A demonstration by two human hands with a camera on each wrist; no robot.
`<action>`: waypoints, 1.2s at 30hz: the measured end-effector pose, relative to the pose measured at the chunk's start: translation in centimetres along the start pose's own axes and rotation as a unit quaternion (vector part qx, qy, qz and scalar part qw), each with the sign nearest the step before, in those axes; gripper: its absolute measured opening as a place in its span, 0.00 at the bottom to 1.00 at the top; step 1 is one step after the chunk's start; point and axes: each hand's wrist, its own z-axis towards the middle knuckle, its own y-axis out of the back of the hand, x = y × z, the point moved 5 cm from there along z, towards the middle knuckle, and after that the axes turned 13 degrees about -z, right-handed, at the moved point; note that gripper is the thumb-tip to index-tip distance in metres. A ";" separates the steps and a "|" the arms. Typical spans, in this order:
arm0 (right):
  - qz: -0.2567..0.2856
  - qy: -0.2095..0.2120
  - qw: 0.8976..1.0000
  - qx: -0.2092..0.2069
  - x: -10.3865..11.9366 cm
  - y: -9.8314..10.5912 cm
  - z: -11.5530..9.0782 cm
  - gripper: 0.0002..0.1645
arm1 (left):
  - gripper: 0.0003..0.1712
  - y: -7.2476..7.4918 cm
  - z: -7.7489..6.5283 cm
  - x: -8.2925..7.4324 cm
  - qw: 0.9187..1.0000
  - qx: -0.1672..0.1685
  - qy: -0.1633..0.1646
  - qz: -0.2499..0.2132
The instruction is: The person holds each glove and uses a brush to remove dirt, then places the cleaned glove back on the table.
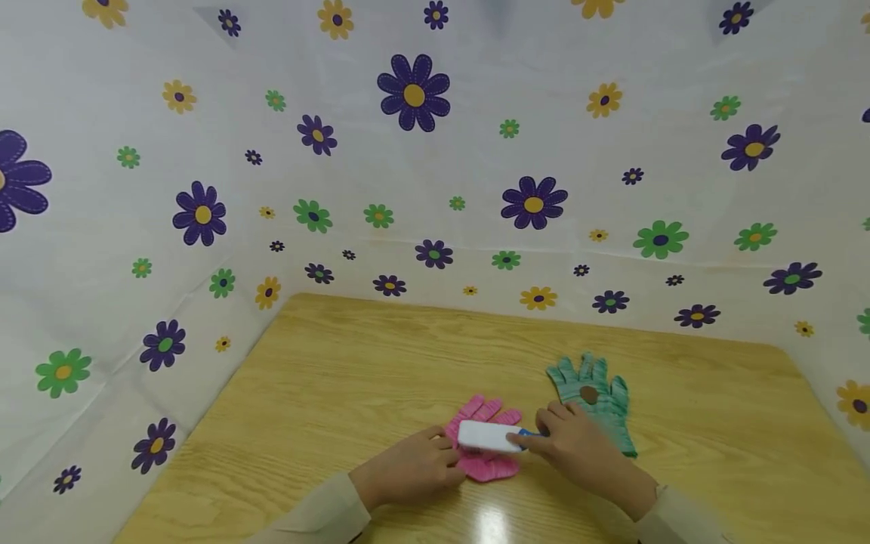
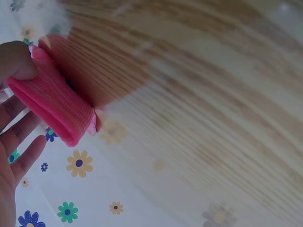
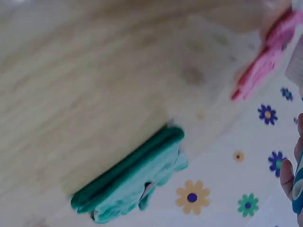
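In the lower centre of the frame the left hand (image 1: 411, 470) pinches the edge of a pink knitted glove (image 1: 491, 468), and I'd keep it taut there while the right hand (image 1: 581, 447), gripping a white, oblong-headed, brush-like tool (image 1: 484, 436) by its blue handle (image 1: 526, 439), strokes lightly away.

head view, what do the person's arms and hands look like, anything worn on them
The left sleeve and right sleeve are both a plain pale cream or beige, long, ending around the wrists, with no pattern that shows. The left hand and right hand are bare: neither wears a glove, and no ring can be made out.
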 end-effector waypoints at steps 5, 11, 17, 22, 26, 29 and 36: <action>0.048 -0.010 0.999 -0.015 0.0 -1.0 0.1 0.15 | 0.04 0.3 -0.1 -0.1 1.000 0.005 0.001 -0.003; 0.073 -0.060 0.994 -0.057 -1.3 -0.1 0.0 0.25 | 0.04 0.3 0.1 0.0 1.000 0.001 0.008 -0.010; 0.020 0.004 0.999 0.036 1.3 0.1 1.2 0.20 | 0.04 0.3 0.1 -0.1 1.000 0.010 0.003 -0.005; -0.015 0.007 0.998 0.067 1.2 -0.1 0.6 0.25 | 0.04 0.1 0.1 -0.1 1.000 0.015 0.008 -0.024; -0.016 0.000 0.998 0.057 0.6 -0.1 0.3 0.26 | 0.03 0.0 0.1 -0.2 0.999 0.018 0.007 -0.026; -0.012 0.002 0.998 0.056 0.3 -0.2 0.3 0.26 | 0.03 0.1 0.1 -0.3 1.000 0.016 0.002 -0.021; -0.012 0.005 0.999 0.038 -0.3 -0.5 0.0 0.22 | 0.03 0.2 0.0 -0.4 1.000 0.012 0.004 -0.018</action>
